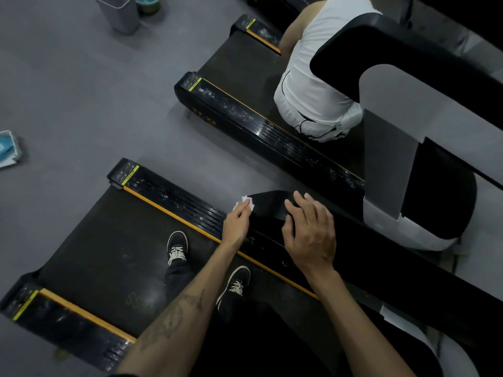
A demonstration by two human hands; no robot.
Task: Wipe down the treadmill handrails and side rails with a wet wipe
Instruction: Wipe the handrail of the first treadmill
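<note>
The left hand [236,223] pinches the crumpled wet wipe [244,202] at the handrail [268,205]'s free end. The right hand [310,231] lies flat beside it on the same black rail, fingers straight. The rail runs back toward the person, so I reckon the wiping stroke comes inward.

Yellow lettering "TT-X" plus one unclear character runs along the far treadmill's side rail [206,115]. Faded letters, perhaps "SS", sit on the near treadmill's belt [136,299]. End-cap stickers are too small to read.
</note>
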